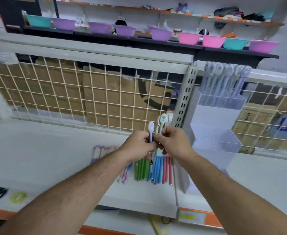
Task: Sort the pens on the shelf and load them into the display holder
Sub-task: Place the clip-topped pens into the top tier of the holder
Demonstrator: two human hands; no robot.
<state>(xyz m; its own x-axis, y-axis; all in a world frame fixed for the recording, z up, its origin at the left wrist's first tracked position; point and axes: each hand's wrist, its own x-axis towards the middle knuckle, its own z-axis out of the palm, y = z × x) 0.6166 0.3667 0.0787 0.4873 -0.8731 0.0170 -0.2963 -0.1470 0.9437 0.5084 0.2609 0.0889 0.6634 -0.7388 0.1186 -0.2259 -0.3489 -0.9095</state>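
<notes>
Above the shelf (51, 150) the left hand (138, 144) curls round a purple-topped pen (150, 128) and the right hand (175, 141) pinches a green-topped pen (163, 118) — both upright, side by side — with coloured pens (154, 168) lying below, left of the display holder (221, 101).

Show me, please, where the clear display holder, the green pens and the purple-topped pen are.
clear display holder (222, 103), head view, on the front wall of its upper compartment.
green pens (141, 169), head view, on the middle of their barrels.
purple-topped pen (151, 128), head view, on its oval top.
</notes>
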